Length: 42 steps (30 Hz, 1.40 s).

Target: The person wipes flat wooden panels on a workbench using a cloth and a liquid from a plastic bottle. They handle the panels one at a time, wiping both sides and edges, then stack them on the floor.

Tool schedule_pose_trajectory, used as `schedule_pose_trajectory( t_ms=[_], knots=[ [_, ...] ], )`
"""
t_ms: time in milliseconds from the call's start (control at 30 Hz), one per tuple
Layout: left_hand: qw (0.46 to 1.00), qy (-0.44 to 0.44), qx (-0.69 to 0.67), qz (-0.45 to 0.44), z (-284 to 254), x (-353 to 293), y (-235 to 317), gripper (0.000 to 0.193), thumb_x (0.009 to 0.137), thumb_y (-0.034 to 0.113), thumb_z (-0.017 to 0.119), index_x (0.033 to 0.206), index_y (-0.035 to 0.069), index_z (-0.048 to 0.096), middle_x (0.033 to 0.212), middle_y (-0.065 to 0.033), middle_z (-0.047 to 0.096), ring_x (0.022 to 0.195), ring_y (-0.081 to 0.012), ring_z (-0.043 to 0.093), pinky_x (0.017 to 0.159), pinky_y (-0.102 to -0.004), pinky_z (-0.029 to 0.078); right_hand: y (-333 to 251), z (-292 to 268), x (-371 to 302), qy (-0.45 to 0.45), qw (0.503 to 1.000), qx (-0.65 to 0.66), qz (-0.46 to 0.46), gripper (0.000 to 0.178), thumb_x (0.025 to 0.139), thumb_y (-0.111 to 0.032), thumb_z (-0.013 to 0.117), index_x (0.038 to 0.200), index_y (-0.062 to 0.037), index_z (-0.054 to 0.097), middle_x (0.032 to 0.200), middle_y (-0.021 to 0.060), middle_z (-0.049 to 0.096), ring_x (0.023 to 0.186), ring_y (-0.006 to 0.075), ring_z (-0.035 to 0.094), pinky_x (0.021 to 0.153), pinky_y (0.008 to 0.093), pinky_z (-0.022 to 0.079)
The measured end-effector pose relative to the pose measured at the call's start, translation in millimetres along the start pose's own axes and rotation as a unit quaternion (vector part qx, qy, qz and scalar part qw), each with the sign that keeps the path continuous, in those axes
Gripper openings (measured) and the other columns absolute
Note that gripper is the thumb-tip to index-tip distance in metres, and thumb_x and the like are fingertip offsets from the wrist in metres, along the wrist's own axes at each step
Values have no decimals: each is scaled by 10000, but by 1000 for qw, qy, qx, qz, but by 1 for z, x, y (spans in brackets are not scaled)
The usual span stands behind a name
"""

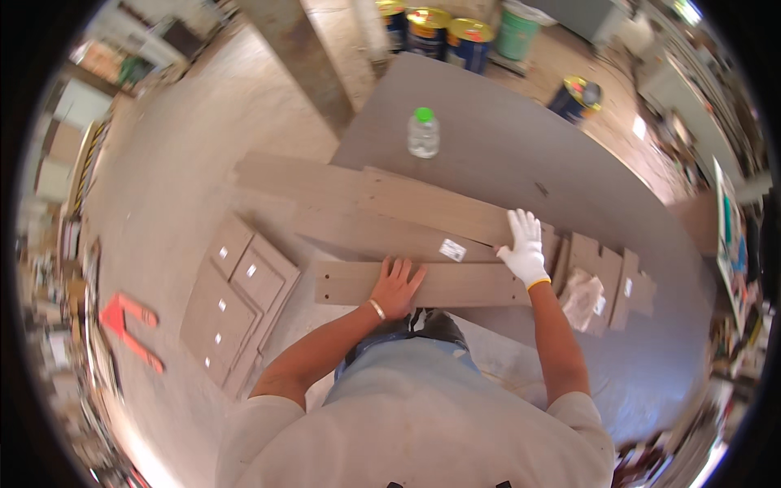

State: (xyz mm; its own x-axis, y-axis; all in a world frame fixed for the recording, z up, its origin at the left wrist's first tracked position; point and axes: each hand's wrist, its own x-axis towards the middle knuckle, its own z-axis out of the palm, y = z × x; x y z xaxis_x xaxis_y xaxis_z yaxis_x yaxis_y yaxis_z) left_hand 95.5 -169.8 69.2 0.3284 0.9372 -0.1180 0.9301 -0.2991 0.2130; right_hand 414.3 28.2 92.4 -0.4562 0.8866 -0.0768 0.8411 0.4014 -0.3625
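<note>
My bare left hand (396, 289), with a band round its wrist, lies on the nearest long brown board (472, 286), its fingers spread. That board has dark holes at both ends. My right hand (525, 250), in a white glove with a yellow cuff, rests with outstretched fingers by the right ends of the boards. Just beyond the near board lies a middle board (386, 241) with a white label (452, 250). Farther away, another long board (439, 205) slants across the grey table (504, 130). Neither hand is gripping anything.
A clear bottle (423, 138) with a green cap stands on the table. Short brown panels (594, 268) and crumpled wrapping (582, 297) lie at right. Labelled panels (232, 313) are stacked at left, near red pallet-truck forks (130, 321). Beyond stand a post (305, 65) and several drums (429, 32).
</note>
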Motion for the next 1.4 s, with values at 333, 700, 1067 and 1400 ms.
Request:
schedule_pose_trajectory(
  t_ms=[333,700,1067,1400],
  knots=[
    [859,73,-194,-468,-27,-302,-42,1037,602,186,857,1564,142,469,1331,-252,522,1269,-453,510,1120,-539,408,-47,41,83,-86,965,-139,-203,1120,645,-329,944,1602,-151,389,1552,199,438,1345,431,495,1153,532,416],
    [334,318,-647,-607,93,-473,-182,723,779,143,690,1482,61,541,1041,-96,666,912,-218,635,777,-397,547,-202,66,99,-474,710,509,112,985,765,-345,883,1580,3,453,1465,225,563,1191,352,657,986,450,573],
    [377,269,-548,-696,279,-565,-547,438,913,141,705,1316,-2,610,1077,-138,728,987,-231,681,877,-394,549,-654,381,186,-594,632,480,130,647,856,1,749,1470,8,547,1236,50,658,1069,164,630,941,326,524],
    [308,392,-543,-676,393,-571,-724,410,932,22,714,1328,-35,623,1167,-122,747,1038,-201,694,929,-344,547,-781,787,233,-433,759,461,151,430,898,131,622,1311,17,579,1182,86,676,1050,169,635,955,316,524]
  ],
)
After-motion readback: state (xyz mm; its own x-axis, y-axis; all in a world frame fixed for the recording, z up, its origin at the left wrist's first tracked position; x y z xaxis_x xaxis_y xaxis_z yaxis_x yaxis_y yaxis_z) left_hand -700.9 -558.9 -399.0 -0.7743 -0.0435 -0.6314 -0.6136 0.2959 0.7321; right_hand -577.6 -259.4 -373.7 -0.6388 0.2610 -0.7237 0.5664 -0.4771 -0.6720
